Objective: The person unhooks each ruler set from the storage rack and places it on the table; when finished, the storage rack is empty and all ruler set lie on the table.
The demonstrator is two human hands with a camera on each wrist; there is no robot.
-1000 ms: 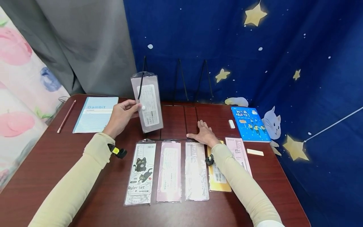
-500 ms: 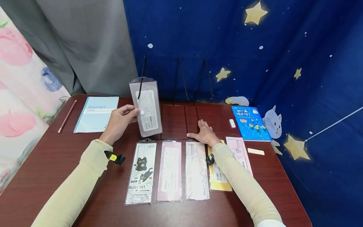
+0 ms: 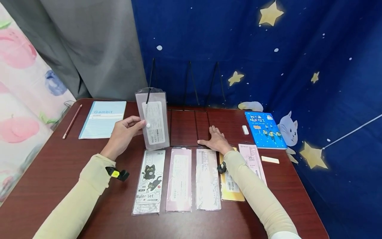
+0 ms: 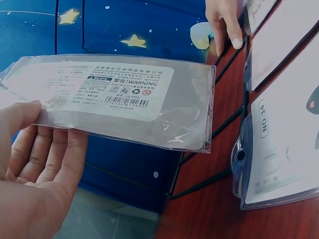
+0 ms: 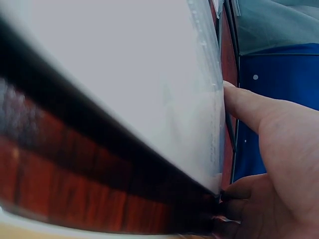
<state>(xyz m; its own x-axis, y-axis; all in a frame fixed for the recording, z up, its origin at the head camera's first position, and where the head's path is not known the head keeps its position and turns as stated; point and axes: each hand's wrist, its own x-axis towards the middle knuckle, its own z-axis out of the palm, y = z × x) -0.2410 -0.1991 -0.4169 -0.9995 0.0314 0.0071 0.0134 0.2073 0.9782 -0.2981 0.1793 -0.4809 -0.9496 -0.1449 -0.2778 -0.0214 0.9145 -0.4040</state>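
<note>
My left hand (image 3: 123, 136) pinches the left edge of a ruler-set packet (image 3: 156, 124), thumb on its labelled back and fingers behind. The packet is grey with a clear plastic sleeve. Its top overlaps the leftmost hook of a black wire rack (image 3: 183, 146) at the table's back. Up close in the left wrist view, the packet (image 4: 129, 94) shows its barcode label. My right hand (image 3: 217, 141) rests with fingers spread at the rack's base, on the right side. Near it lie a whitish packet (image 3: 208, 179) and a yellow packet (image 3: 232, 184), the latter partly under my forearm.
A black-cat ruler set (image 3: 150, 179) and a pink packet (image 3: 179, 179) lie in the front row, with another pink packet (image 3: 251, 156) at right. A notebook (image 3: 102, 119) and pencil (image 3: 72, 121) are left. A blue book (image 3: 267, 129) and two white blocks (image 3: 270, 159) are right.
My left hand has brought the packet down and toward me, its top now nearer the hook's lower tip. My right hand stays in place at the rack's base.
</note>
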